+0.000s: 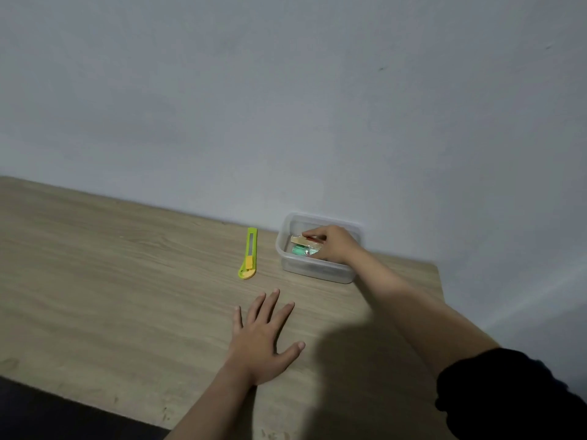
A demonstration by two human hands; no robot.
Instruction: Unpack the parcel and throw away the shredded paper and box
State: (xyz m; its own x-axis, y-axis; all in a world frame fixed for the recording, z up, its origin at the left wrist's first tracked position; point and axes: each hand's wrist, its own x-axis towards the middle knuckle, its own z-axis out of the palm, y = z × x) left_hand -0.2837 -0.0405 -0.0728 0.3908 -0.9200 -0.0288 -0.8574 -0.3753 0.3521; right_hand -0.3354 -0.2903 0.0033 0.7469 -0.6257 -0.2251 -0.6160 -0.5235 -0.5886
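Head view: the clear plastic container (317,268) near the bench's (111,265) back right corner could be dragged or tipped if the right hand (333,244), curled onto the small packets (306,246) inside, pulls unevenly. The left hand (265,341) lies flat, open and empty. A green utility knife (249,254) lies beside the container. No parcel box or shredded paper is seen.

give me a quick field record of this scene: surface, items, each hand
surface: wooden table against a pale wall
container: clear plastic tub near the wall, lid off, small packets inside
cutter: green and yellow utility knife lying left of the tub, untouched
right hand: reaching into the tub, fingers on the packets
left hand: flat on the table, fingers spread, empty
parcel box, shredded paper: not in view
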